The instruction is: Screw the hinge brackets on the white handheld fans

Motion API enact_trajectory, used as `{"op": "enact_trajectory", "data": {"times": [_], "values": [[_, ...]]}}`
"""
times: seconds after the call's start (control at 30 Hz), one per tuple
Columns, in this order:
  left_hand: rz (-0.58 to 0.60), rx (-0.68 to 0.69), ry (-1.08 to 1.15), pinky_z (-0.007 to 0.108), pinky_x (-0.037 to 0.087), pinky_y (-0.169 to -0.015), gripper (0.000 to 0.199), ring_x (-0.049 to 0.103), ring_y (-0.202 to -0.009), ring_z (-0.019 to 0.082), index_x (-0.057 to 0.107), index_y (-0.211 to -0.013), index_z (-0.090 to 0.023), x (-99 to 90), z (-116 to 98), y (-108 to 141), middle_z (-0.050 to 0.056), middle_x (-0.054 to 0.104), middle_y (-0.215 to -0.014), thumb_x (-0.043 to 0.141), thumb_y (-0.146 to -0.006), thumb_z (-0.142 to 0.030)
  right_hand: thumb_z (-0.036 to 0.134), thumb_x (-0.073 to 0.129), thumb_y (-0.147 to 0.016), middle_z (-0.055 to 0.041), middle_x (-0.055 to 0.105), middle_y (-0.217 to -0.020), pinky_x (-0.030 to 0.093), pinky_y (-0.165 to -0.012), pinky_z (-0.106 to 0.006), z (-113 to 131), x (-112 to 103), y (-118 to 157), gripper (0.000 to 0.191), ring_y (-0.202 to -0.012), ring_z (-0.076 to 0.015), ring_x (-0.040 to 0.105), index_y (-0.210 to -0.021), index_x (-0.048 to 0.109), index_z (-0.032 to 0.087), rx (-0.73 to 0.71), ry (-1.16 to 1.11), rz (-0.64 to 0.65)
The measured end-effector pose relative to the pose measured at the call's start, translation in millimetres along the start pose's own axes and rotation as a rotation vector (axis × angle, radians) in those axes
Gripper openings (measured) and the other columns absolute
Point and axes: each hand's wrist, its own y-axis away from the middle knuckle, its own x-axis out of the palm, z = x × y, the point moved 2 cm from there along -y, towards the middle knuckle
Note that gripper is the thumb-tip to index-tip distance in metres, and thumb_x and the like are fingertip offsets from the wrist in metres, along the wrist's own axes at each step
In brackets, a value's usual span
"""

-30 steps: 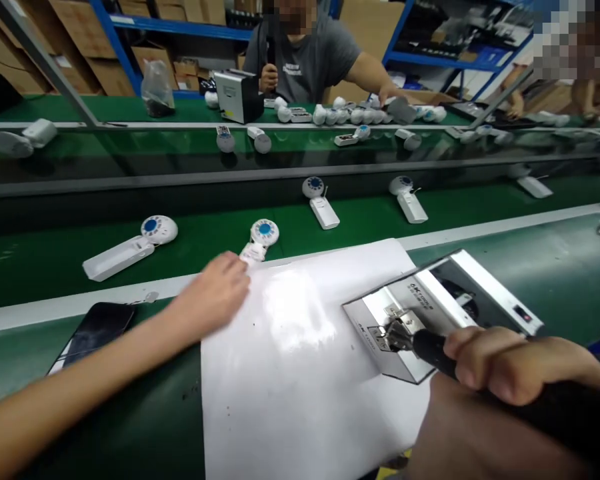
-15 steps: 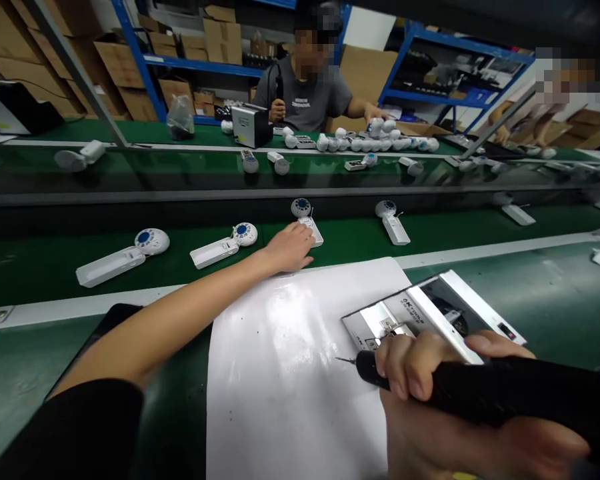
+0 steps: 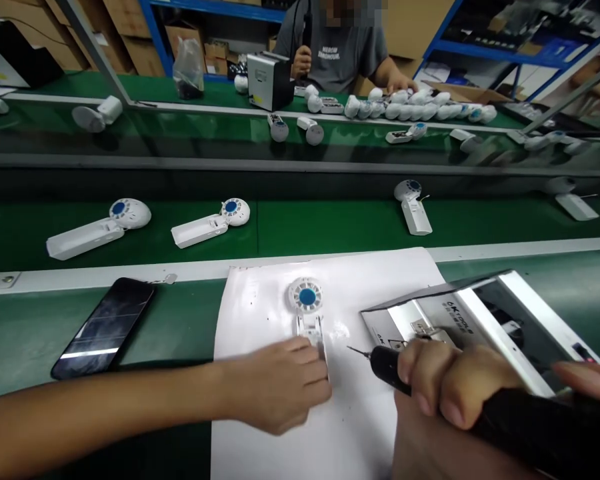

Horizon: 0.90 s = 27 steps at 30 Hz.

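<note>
My left hand [image 3: 280,385] grips the handle of a white handheld fan [image 3: 306,299] with a blue centre, which lies on a white sheet [image 3: 260,320]. The fingers hide the lower part of the handle. My right hand [image 3: 455,385] is shut around a black electric screwdriver [image 3: 386,369]. Its thin bit points left, a short way from the fan's handle and apart from it. Beneath the screwdriver sits an open-topped metal case [image 3: 460,320] with a silver surface, lying at the right of the sheet.
A black smartphone [image 3: 103,328] lies left of the sheet. Several similar fans [image 3: 211,222] ride on a green conveyor belt [image 3: 300,223] ahead of me. Beyond a glass divider, a co-worker [image 3: 333,57] holds a tool beside several white fans. Shelves with cardboard boxes stand behind.
My left hand has drawn a fan from the belt onto the white sheet, towards me. The screwdriver stays in my right hand, and the view has tilted slightly.
</note>
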Motion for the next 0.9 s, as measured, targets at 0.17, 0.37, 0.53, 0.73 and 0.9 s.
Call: {"op": "enact_trajectory", "data": {"times": [0.17,0.37,0.53,0.73,0.9], "values": [[-0.065,0.053,0.106,0.038,0.049,-0.090,0.014,0.060,-0.091,0.022,0.067,-0.100,-0.018,9.2,-8.1,2.3,0.006,0.067,-0.095,0.062,-0.108,-0.028,0.069,0.069,-0.100,0.0071,0.059,-0.061,0.046,-0.044,-0.035,-1.3,43.5,-4.7,0.039,-0.042,-0.0157,0.044,-0.123,0.071,0.038,0.028,-0.101,0.107],[-0.111,0.075,0.164,0.039,0.050,-0.092,0.007,0.062,-0.094,0.023,0.067,-0.095,-0.019,6.5,-4.7,0.5,0.004,0.069,-0.092,0.069,-0.101,-0.023,0.067,0.077,-0.095,0.0073,0.063,-0.064,0.047,-0.043,-0.032,-18.5,61.9,-11.6,0.044,-0.042,-0.0139,0.049,-0.123,0.072,0.034,0.036,-0.162,0.200],[-0.150,0.084,0.158,0.041,0.050,-0.095,0.008,0.061,-0.091,0.023,0.067,-0.096,-0.019,11.1,-6.5,0.5,0.003,0.067,-0.091,0.070,-0.100,-0.025,0.064,0.077,-0.097,0.0088,0.061,-0.061,0.045,-0.043,-0.030,-29.1,73.2,-12.4,0.040,-0.040,-0.0127,0.048,-0.121,0.072,0.033,0.038,-0.175,0.218],[-0.137,0.102,0.153,0.043,0.049,-0.098,0.007,0.064,-0.094,0.024,0.068,-0.099,-0.019,11.6,-5.0,-0.4,0.003,0.068,-0.093,0.065,-0.102,-0.026,0.062,0.081,-0.095,0.0087,0.061,-0.062,0.045,-0.043,-0.031,-37.5,73.7,-9.6,0.041,-0.042,-0.0126,0.047,-0.120,0.071,0.032,0.050,-0.203,0.232],[-0.133,0.096,0.149,0.042,0.050,-0.098,0.009,0.063,-0.094,0.023,0.069,-0.101,-0.019,13.0,-5.2,0.2,0.004,0.069,-0.094,0.061,-0.103,-0.024,0.065,0.081,-0.093,0.0082,0.061,-0.060,0.045,-0.041,-0.031,-33.5,67.3,-13.9,0.043,-0.040,-0.0132,0.047,-0.117,0.072,0.030,0.049,-0.186,0.190]]}}
